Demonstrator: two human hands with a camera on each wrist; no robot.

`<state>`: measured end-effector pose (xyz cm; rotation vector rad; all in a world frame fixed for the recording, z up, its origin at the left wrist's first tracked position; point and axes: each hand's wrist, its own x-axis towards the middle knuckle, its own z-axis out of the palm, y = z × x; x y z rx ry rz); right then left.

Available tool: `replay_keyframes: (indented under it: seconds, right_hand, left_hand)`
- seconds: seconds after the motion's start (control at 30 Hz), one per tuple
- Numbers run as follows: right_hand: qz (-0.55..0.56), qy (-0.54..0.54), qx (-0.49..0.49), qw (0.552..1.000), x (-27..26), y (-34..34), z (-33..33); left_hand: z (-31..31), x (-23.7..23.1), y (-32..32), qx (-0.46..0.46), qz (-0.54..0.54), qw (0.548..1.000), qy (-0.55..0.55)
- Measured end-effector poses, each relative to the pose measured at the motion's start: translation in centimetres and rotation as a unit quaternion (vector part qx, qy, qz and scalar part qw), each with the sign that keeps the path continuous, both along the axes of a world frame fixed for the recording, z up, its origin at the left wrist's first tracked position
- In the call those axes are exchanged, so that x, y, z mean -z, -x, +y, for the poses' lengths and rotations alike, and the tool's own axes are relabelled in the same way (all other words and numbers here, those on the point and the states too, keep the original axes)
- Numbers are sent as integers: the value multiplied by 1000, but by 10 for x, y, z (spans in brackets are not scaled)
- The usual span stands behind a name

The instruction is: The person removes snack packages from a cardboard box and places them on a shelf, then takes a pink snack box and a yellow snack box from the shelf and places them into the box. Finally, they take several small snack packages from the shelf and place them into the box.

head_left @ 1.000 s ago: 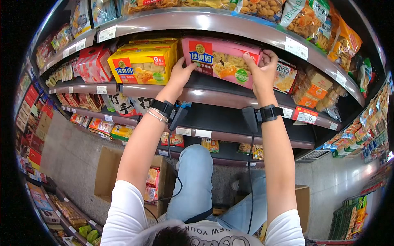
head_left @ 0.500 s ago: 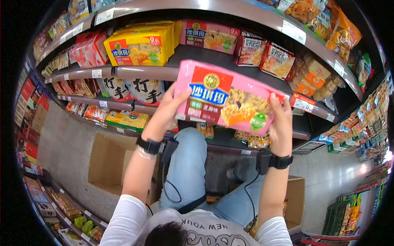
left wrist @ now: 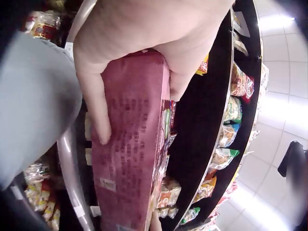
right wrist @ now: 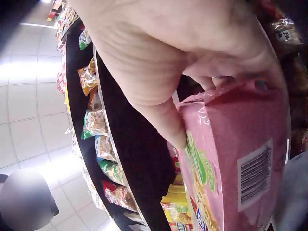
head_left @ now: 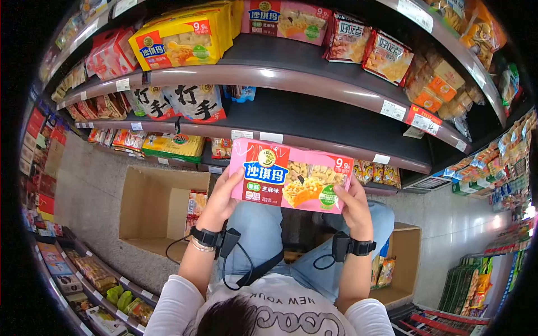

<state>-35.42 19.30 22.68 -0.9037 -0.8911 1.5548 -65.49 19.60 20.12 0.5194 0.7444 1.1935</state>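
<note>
A pink pack of sachima (head_left: 291,176) is held level above the person's lap, its printed front with a clear window turned up in the head view. At its left end the left hand (head_left: 224,197) grips it, thumb on the front. The right hand (head_left: 355,208) grips the opposite end, with its thumb near the green round label. In the left wrist view, fingers (left wrist: 98,108) lie along the pack's plain pink back (left wrist: 127,144). A barcode shows on the pack's side (right wrist: 224,139) in the right wrist view, below the right hand (right wrist: 159,53).
On the shelf ahead stand yellow sachima packs (head_left: 179,45), another pink pack (head_left: 286,19) and red snack bags (head_left: 386,56). Below them are black-lettered white bags (head_left: 196,103). Open cardboard boxes, one at the left (head_left: 148,207) and one at the right (head_left: 406,257), sit on the floor.
Both hands have taken the pink pack off the shelf and brought it down and toward the body. It was tilted midway and now lies level over the lap.
</note>
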Motion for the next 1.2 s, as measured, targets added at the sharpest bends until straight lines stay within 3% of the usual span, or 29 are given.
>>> replay_keyframes:
  seconds: [0.3, 0.43, 0.5, 0.7, 0.83, 0.97, 1.07, 1.1, 1.2]
  right_hand:
    - [-29, -5, -29, 999, -8, 17, 13]
    - [-80, -39, -76, 993, -18, 59, 27]
    - [-80, -57, -102, 990, -25, 88, 34]
    - [-146, -174, -209, 951, -24, 194, 54]
    - [-117, -154, -294, 936, -16, 270, 54]
    - [-113, -137, -322, 930, 21, 334, 58]
    - [-201, -219, -308, 904, 54, 370, 60]
    - [-247, -244, -309, 885, 60, 380, 59]
    - [-315, -267, -344, 843, 80, 403, 55]
  left_hand:
    - [-6, -12, 22, -24, 65, 997, -16]
    - [-20, -17, 71, -53, 130, 990, -3]
    - [-34, -33, 92, -74, 153, 985, 27]
    - [-63, -15, 182, -147, 161, 976, 6]
    - [-87, 1, 228, -261, 165, 950, 40]
    - [-110, 9, 284, -200, 252, 935, 146]
    - [-110, 31, 317, -185, 421, 878, 132]
    - [-105, 36, 324, -145, 539, 829, 41]
    - [-86, 53, 326, -34, 649, 755, -82]
